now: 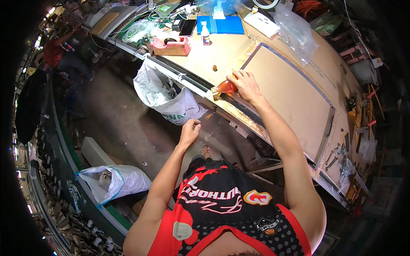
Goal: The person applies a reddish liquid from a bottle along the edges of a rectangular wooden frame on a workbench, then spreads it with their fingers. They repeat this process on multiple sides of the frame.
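Note:
My right hand (245, 85) grips a clear bottle of reddish-amber liquid (224, 87), tilted nearly on its side with its neck toward the left over the wooden front edge (243, 115) of the worktable. A small brown cap-like piece (215, 68) sits on the board just behind it. My left hand (191, 133) hangs lower, off the table's edge, fingers curled together; whatever they hold, if anything, is too small to make out. Beyond it a white woven sack (160, 96) stands open against the table. A framed panel (286, 89) lies right of the bottle.
Tape dispenser (171, 46), white bottle (205, 35), blue pad (220, 24) and cables cover the table's back. Plastic sheeting (292, 36) and tools (339, 155) lie rightward. Another sack (113, 183) lies lower left beside a long curved rail. Another person (60, 55) is at upper left.

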The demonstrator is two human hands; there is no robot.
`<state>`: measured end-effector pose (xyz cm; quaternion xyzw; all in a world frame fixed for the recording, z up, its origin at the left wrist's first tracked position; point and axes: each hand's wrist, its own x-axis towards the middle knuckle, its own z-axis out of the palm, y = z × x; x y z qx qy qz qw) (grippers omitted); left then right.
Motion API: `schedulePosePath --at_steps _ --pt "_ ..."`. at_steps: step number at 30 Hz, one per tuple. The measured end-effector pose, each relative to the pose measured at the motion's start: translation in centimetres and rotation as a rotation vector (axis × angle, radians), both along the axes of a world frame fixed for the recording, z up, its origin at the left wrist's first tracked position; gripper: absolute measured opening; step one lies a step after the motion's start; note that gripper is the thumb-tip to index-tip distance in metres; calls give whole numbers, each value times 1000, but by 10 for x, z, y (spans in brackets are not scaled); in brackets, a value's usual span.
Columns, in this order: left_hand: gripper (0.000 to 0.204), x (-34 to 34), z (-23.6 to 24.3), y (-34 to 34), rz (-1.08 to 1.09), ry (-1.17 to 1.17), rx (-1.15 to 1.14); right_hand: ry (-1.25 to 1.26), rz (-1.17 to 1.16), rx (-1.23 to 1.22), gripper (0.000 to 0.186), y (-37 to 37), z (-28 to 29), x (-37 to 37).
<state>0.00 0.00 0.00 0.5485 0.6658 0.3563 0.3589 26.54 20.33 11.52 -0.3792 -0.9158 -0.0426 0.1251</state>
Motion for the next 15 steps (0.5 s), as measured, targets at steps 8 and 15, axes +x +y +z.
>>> schedulePosePath --at_steps 8,15 --pt "21 -5 -1 9 -11 30 41 8 4 -16 71 4 7 -5" --pt "21 -5 -3 9 -27 32 35 -15 -5 -14 71 4 5 -6"
